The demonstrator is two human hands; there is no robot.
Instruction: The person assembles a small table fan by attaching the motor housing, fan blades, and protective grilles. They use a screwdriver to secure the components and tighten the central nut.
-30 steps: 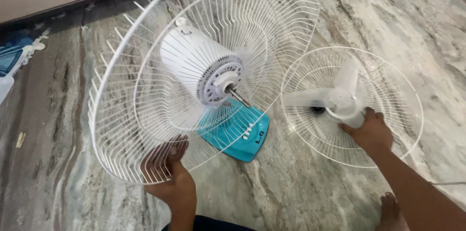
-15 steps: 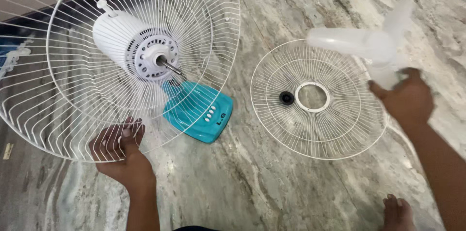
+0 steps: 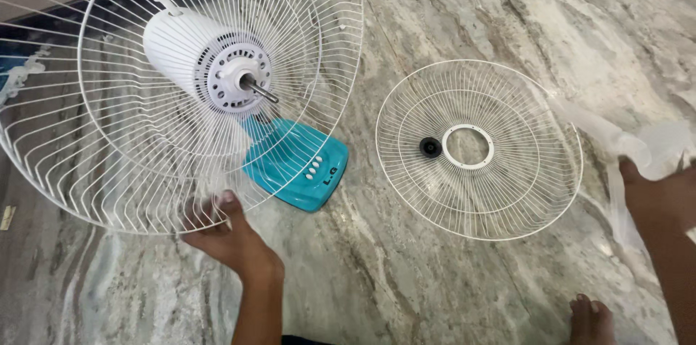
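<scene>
Two hands busy: left hand [image 3: 226, 238] grips rear guard [image 3: 130, 193]; right hand [image 3: 656, 196] clutches blurred blade [image 3: 616, 143].

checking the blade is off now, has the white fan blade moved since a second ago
Yes. The fan blade, in the right hand, has come off the loose grille on the floor and now sits past that grille's right edge.

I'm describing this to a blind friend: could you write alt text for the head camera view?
A person's left hand grips the rim of a white fan's rear grille, while the right hand holds the white fan blade beside a loose front grille lying on the marble floor.
</scene>
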